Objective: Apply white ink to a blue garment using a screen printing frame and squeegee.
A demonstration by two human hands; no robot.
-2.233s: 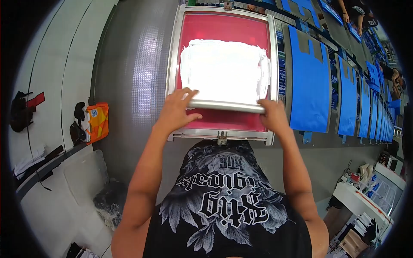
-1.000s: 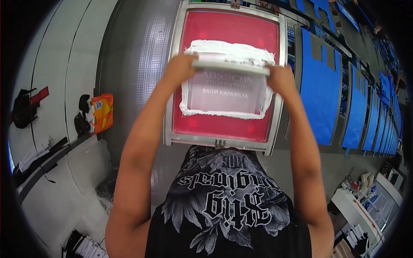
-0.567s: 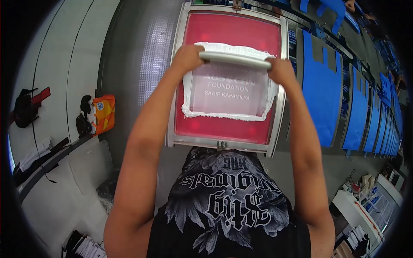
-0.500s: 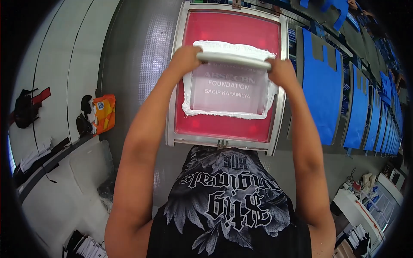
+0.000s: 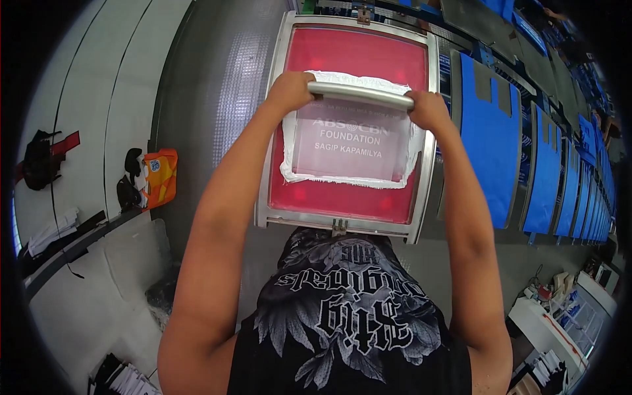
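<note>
My left hand point(image 5: 291, 91) grips the left end of a long silver squeegee bar point(image 5: 361, 93), and my right hand point(image 5: 428, 110) is closed on its other end. The bar lies across the upper part of the stencil area point(image 5: 349, 164), where pale lettering shows on a greyish pink ground, with a rim of white ink point(image 5: 342, 183) around it. The red mesh screen point(image 5: 349, 49) sits in an aluminium frame point(image 5: 432, 62) with a clamp point(image 5: 339, 226) on its near edge. My fingertips under the bar are hidden.
A row of grey platens covered with blue sheets point(image 5: 490, 148) runs off to the right. At left, an orange bag point(image 5: 160, 181) and black items point(image 5: 44, 161) are by pale panels. A cluttered white bench point(image 5: 536, 316) is at lower right. Part of another person shows at upper right.
Both hands have pushed the bar from the screen's near part to the far part of the ink patch, baring the lettering beneath the white ink. In the last half second the bar barely moved.
</note>
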